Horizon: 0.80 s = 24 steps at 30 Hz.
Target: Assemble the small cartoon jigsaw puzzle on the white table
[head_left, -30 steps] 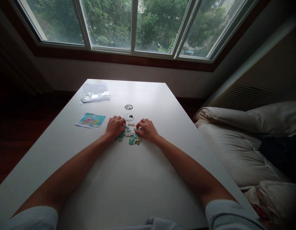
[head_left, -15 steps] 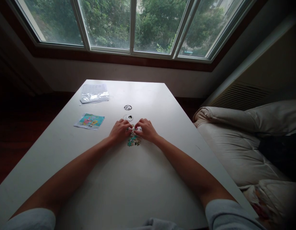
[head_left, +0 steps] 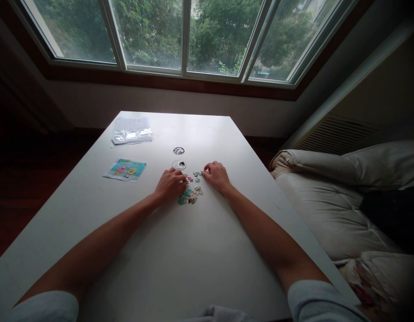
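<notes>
A small heap of jigsaw puzzle pieces, teal, cream and dark, lies on the white table between my hands. Against the left side of these pieces rests my left hand, its fingers curled together; what they hold, if anything, is hidden. My right hand is bent on the tabletop to the right, thumb and forefinger slightly apart. Its thumb tip is beside a few loose puzzle pieces above the heap. A pink piece shows among those near my left fingertips.
Two round discs lie in line beyond the pieces, the nearer one close to my left hand. To the left are a colourful cartoon picture sheet and a clear plastic bag. A cream padded sofa stands along the table's right side.
My right hand has moved right, away from my left, exposing pieces between them. Some pieces now lie more spread out to the right. The left hand has shifted only slightly.
</notes>
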Tool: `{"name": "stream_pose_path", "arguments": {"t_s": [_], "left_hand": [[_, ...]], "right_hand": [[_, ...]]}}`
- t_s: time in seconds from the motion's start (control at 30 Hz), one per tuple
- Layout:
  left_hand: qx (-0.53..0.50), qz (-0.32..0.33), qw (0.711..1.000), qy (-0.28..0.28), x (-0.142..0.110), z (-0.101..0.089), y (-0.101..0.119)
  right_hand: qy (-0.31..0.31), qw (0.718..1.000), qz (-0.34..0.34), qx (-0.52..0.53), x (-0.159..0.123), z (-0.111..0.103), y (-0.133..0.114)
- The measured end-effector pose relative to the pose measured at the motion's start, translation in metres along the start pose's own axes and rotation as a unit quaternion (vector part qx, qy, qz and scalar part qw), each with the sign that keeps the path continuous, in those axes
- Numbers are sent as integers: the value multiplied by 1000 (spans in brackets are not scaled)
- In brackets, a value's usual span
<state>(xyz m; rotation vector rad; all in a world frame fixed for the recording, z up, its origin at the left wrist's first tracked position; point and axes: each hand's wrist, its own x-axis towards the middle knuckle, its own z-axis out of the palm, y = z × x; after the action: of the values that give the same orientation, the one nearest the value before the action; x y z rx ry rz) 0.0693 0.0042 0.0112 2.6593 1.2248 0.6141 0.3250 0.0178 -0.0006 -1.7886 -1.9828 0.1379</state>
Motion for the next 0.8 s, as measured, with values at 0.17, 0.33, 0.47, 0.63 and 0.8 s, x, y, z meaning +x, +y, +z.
{"name": "stream_pose_path", "arguments": {"t_s": [0.17,0.33,0.47,0.63,0.8], "left_hand": [[3,-50,998,31,0,1,-7],[0,-47,998,31,-5,-4,-10],[-28,21,999,-27,-11,-11,-11],[-33,65,996,-57,-14,-17,-10],[-37,70,994,-69,-13,-20,-5]], "right_hand": [[-40,995,-88,35,-6,-12,-14],[-157,966,-194,66,-19,-31,-26],[-179,964,-191,44,-28,-36,-33],[-187,960,-194,72,-31,-29,-37],[-176,961,-175,120,-30,-25,-36]]}}
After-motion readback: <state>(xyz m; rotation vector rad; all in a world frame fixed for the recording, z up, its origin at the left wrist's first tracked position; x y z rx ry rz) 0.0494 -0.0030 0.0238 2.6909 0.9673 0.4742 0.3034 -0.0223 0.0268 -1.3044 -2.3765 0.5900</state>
